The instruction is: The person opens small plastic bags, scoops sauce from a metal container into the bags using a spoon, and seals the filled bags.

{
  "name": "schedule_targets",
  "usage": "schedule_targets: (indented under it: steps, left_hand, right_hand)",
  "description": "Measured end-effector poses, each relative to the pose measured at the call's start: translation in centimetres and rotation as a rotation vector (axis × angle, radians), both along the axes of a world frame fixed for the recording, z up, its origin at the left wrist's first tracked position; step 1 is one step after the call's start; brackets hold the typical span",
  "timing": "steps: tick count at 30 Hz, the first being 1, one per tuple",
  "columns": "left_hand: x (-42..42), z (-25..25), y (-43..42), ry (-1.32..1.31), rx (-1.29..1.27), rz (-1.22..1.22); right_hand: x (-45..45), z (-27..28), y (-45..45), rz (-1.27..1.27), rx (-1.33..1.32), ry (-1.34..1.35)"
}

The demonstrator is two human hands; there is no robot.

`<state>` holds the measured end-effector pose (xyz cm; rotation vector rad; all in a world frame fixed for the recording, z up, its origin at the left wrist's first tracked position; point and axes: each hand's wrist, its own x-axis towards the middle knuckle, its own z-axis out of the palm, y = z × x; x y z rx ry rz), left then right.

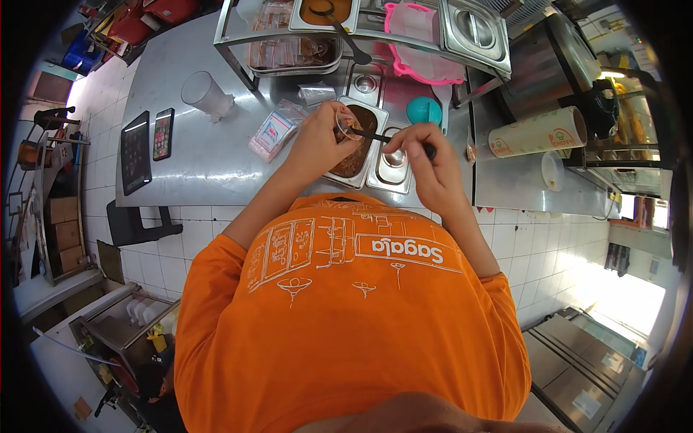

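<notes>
My left hand is closed round a small clear plastic container with some brown food in it. Whether it is a cup or a bag is hard to make out. In my right hand is a black long-handled spoon, its far end at the container's mouth. Both hands are above a metal food pan of dark brown sauce. Beside it, on the right, sits a lidded steel pan. A printed pack of plastic bags lies left of my left hand.
A metal shelf over the counter bears an orange sauce pan with a black ladle and a tray of small packets. A tablet, a phone, clear cups, a turquoise lid and a printed roll are around.
</notes>
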<state>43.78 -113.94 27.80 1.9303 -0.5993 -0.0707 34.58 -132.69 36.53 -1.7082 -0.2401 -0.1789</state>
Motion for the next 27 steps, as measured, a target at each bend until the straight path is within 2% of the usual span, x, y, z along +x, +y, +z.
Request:
schedule_targets:
  steps: [2, 5, 8, 9, 12, 14, 16, 17, 20, 27]
  left_hand:
    - [-0.3, 0.3, -0.1, 0.030, 0.009, -0.019]
    - [-0.4, 0.4, -0.3, -0.020, 0.053, -0.044]
    - [-0.4, -0.1, -0.4, -0.166, 0.071, -0.081]
    - [-0.3, -0.1, -0.3, -0.154, 0.059, -0.093]
    - [-0.9, -0.2, -0.4, -0.118, 0.050, -0.108]
    - [-0.6, -0.2, -0.5, -0.126, 0.077, -0.084]
    - [-0.8, -0.1, -0.7, -0.016, -0.035, -0.117]
    - [-0.9, 0.1, -0.8, 0.036, -0.090, -0.137]
    - [-1.3, -0.1, -0.8, 0.113, -0.180, -0.121]
    - [-1.2, -0.6, -0.9, 0.087, -0.109, -0.100]
  right_hand:
    - [0.1, -0.3, 0.0, -0.082, 0.096, 0.045]
    - [0.0, -0.1, 0.0, -0.087, 0.001, -0.051]
    - [0.0, 1.5, 0.3, 0.019, -0.375, -0.135]
    - [-0.5, 1.9, 0.5, -0.004, -0.234, -0.063]
    - [-0.2, 1.8, 1.0, 0.103, -0.417, 0.090]
    - [-0.2, 2.0, 1.0, 0.073, -0.382, 0.002]
    - [-0.1, 1.9, 0.8, 0.008, -0.283, 0.011]
    - [0.2, 1.3, 0.6, 0.046, -0.375, 0.044]
    - [-0.1, 1.7, 0.7, -0.030, -0.175, -0.021]
    - [0.3, 1.3, 0.0, -0.002, -0.361, 0.035]
